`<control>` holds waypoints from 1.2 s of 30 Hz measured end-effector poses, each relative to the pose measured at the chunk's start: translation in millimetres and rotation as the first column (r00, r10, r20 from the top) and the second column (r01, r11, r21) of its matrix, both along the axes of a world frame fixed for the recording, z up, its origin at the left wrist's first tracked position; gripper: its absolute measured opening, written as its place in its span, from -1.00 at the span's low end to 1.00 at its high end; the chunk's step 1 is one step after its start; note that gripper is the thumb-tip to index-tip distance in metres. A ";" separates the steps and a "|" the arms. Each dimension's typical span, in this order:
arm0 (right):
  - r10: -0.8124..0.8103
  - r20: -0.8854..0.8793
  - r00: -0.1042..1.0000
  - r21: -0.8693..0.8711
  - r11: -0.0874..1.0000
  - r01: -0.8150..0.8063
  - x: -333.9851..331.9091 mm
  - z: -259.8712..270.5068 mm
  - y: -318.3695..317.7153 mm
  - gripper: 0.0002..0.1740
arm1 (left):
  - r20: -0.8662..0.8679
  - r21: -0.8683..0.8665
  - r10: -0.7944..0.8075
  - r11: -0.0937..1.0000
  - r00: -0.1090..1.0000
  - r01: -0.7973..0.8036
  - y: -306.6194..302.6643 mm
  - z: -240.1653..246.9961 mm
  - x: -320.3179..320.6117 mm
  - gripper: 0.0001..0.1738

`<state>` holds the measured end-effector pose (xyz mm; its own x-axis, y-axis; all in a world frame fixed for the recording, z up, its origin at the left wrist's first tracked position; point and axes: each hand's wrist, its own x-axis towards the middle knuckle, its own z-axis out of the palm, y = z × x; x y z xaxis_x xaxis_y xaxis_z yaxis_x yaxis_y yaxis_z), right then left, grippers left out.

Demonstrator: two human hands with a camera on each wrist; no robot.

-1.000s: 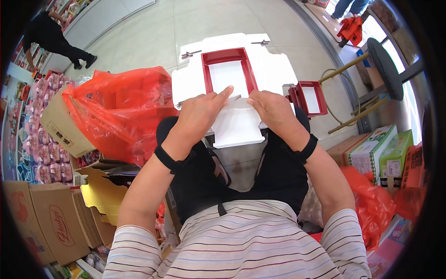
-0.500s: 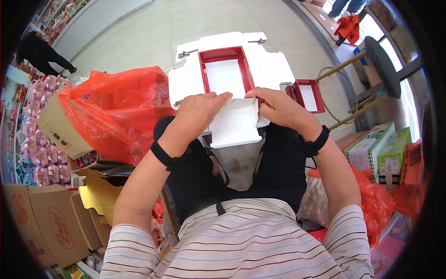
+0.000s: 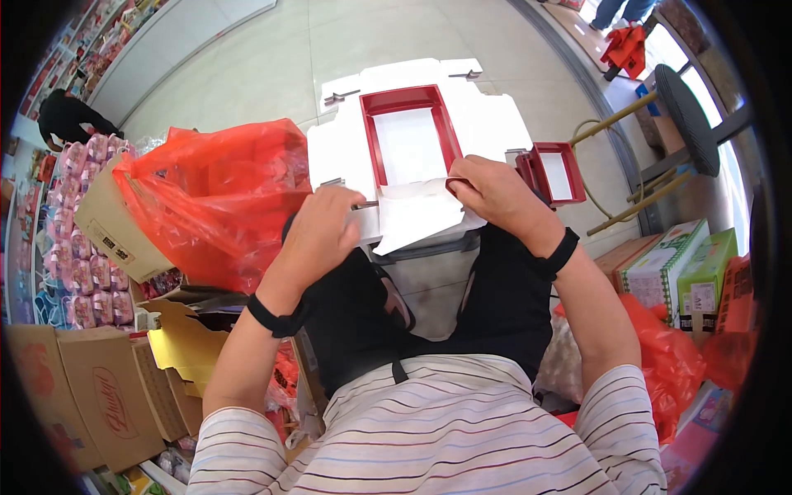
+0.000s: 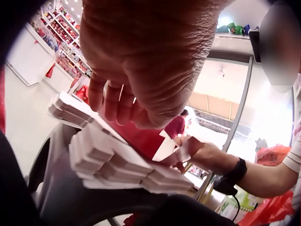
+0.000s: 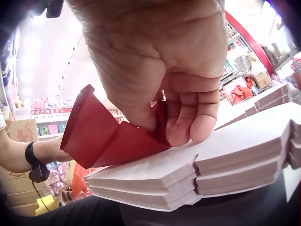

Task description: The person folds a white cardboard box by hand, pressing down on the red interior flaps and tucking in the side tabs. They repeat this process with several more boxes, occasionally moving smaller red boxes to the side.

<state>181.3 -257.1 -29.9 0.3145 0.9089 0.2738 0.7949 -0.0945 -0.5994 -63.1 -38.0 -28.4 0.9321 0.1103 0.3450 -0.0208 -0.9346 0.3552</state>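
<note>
In the head view, a red-rimmed box piece (image 3: 401,101) lies on a stack of white cut-out card (image 3: 334,148). Its near flap (image 3: 419,216) is white on the upper side and tilted. My right hand (image 3: 505,200) pinches the flap's right corner. In the right wrist view the thumb and fingers of that hand (image 5: 160,70) grip the red side of the card (image 5: 101,136) above the layered stack (image 5: 240,150). My left hand (image 3: 320,235) is at the stack's near left, fingers loosely bent; in the left wrist view this hand (image 4: 141,61) hovers over the stack (image 4: 110,162), gripping nothing visible.
A smaller red box piece (image 3: 556,173) is right of the stack, near a round stool (image 3: 686,122). A red plastic bag (image 3: 223,186) and cartons (image 3: 107,396) stand at left; more boxes (image 3: 701,285) at right. Someone in black (image 3: 70,115) bends at far left.
My left hand has come off the flap and moved left and nearer my body. The flap has tilted, while my right hand keeps its corner. The person in black has bent down.
</note>
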 end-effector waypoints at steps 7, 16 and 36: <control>0.046 -0.031 0.998 0.020 0.999 -0.045 3.5 -2.0 2.9 -0.85 | 0.036 -0.002 -0.049 0.999 0.998 0.049 -16.4 -15.6 6.5 -0.46; 0.069 -0.011 0.998 0.003 0.998 -0.069 6.6 -1.2 4.7 -0.84 | 0.027 -0.009 -0.167 0.986 0.986 0.168 -3.7 -8.4 11.8 -0.57; 0.082 -0.030 0.996 -0.089 0.993 -0.084 11.5 5.4 1.3 -0.82 | 0.250 0.204 -0.156 0.973 0.956 0.105 -7.8 -4.3 52.2 -0.22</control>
